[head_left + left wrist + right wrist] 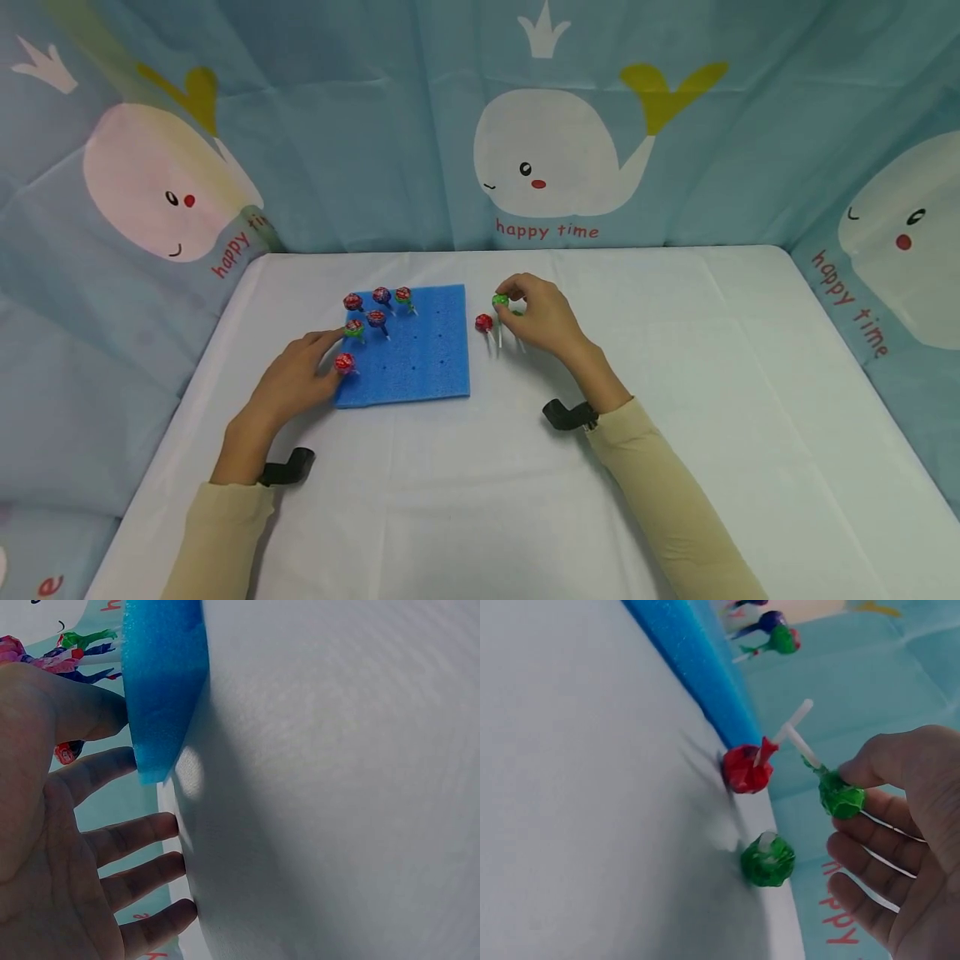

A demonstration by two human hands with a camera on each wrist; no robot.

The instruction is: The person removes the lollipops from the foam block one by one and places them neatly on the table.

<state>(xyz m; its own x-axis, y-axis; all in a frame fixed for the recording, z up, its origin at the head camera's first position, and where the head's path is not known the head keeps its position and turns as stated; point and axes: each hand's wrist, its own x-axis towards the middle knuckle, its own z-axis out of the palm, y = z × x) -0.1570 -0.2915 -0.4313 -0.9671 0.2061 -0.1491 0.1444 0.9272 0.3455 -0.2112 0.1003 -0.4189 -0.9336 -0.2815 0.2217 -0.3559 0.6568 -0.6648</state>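
Observation:
My right hand [545, 315] pinches a green-wrapped lollipop [842, 796] by its candy head between thumb and index finger, its white stick pointing away from the palm. Below it on the table lie a red lollipop [745, 769] and another green lollipop [769, 860], the latter partly hidden by the hand in the head view. At the left edge of a blue foam board [420, 367], my left hand [295, 379] rests with thumb and index fingertip touching the side; its other fingers are extended. Several lollipops stand in the board's left and back part, among them a red one [344, 363].
Rows of small holes [413, 367] mark the board. A white cloth [465, 500] covers the table, and a blue curtain with whale prints [375, 167] hangs behind it and at the sides. Each wrist wears a black camera mount [567, 415].

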